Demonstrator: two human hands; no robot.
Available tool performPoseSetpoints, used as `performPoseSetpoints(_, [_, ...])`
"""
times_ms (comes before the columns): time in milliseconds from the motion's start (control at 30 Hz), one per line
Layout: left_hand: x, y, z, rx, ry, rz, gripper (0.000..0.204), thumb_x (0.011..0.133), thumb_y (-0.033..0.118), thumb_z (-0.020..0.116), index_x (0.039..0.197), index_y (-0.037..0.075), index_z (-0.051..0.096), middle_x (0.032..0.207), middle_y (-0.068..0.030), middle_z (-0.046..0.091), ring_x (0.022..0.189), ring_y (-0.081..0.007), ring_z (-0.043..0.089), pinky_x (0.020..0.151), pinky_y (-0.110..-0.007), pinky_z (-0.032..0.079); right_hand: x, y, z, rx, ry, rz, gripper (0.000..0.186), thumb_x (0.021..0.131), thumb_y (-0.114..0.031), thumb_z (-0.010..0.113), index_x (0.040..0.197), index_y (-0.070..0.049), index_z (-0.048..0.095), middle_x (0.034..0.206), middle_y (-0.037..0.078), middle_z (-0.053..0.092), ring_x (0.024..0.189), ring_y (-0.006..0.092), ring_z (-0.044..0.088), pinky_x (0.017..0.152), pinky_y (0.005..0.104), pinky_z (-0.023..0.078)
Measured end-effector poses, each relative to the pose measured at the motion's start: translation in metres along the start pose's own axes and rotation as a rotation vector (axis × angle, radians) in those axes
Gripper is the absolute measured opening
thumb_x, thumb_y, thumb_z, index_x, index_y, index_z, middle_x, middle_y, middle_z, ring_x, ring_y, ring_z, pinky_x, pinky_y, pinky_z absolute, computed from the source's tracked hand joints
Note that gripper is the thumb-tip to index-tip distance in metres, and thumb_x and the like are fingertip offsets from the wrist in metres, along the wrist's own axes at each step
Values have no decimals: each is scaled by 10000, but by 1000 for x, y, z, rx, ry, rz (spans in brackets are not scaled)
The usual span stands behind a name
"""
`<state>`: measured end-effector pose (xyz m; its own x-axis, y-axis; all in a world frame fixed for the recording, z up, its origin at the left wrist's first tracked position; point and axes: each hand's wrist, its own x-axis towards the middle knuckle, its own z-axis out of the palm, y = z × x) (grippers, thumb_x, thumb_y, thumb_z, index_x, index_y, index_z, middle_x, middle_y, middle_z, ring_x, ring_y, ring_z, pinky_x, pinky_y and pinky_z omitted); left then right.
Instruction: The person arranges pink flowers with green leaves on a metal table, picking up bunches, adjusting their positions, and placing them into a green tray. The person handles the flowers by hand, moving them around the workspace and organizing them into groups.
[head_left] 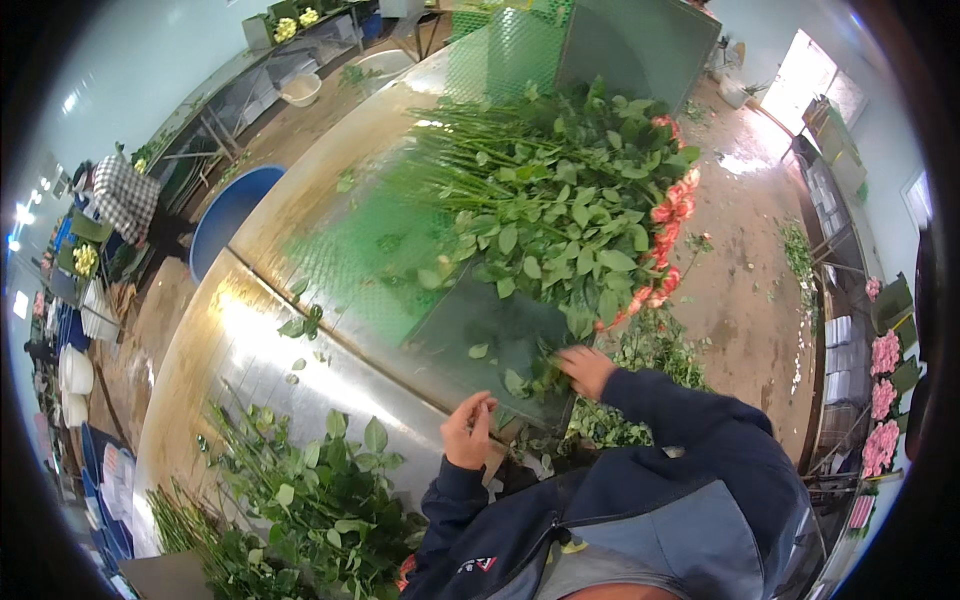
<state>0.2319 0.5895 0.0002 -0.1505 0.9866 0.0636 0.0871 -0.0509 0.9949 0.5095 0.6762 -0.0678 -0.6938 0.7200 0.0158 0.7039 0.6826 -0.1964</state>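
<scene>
My left hand (468,430) is above the table's near edge, its fingers pinched together; whatever they hold, if anything, does not show. To its right, my right hand (587,371) reaches over a dark green board (490,325), against some loose green leaves (545,378). Motion smears its fingertips, so I cannot tell whether they grip. Beyond the board lies a large heap of leafy roses (560,200), with stems to the left and red-and-cream blooms (675,210) along the right side. Another pile of leafy stems (320,490) rests on the table left of my left arm.
Green mesh (370,250) covers part of the metal table (290,345). Cut foliage (650,350) is heaped beyond the table's right edge. A blue tub (232,210) stands left, near a person in a checked top (122,198). Pink flower bunches (882,400) line the right wall.
</scene>
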Motion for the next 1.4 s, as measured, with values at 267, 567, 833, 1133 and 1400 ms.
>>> performPoseSetpoints(267, [98, 31, 124, -236, -388, -119, 255, 890, 58, 503, 1126, -36, 522, 972, -100, 621, 882, -139, 588, 780, -266, 473, 14, 123, -198, 271, 318, 321, 330, 786, -231, 598, 1060, -49, 567, 1027, 159, 599, 869, 313, 596, 749, 367, 483])
performPoseSetpoints(567, [232, 42, 290, -187, -164, 39, 345, 862, 157, 571, 1153, -16, 501, 1038, -54, 577, 934, -114, 532, 821, -246, 419, 161, 317, -195, -214, -139, 496, 867, 618, -590, 638, 1265, -72, 382, 1158, 196, 513, 1073, 365, 488, 892, 487, 356])
performPoseSetpoints(833, [326, -13, 330, -512, 39, -337, 456, 859, 289, 576, 1190, 15, 423, 974, -25, 527, 843, -112, 514, 713, -279, 425, 158, 290, -182, -306, 23, 201, 280, 740, -117, 565, 1001, -16, 559, 847, 165, 626, 804, 325, 603, 715, 445, 451])
performPoseSetpoints(1133, [328, 32, 353, -375, -29, -330, 604, 862, 327, 558, 1301, -25, 338, 1188, -120, 507, 930, -172, 536, 709, -308, 471, 165, 337, -227, -158, -98, 176, 238, 706, -149, 630, 936, -99, 599, 877, 145, 626, 857, 340, 600, 718, 449, 470])
performPoseSetpoints(1400, [328, 71, 343, 10, 198, 199, 312, 856, 187, 552, 1089, -19, 532, 891, -75, 615, 737, -125, 575, 661, -265, 474, 248, 406, -308, 35, -13, 123, 898, 652, -474, 714, 1322, -17, 329, 1228, 246, 466, 1122, 341, 470, 917, 388, 393])
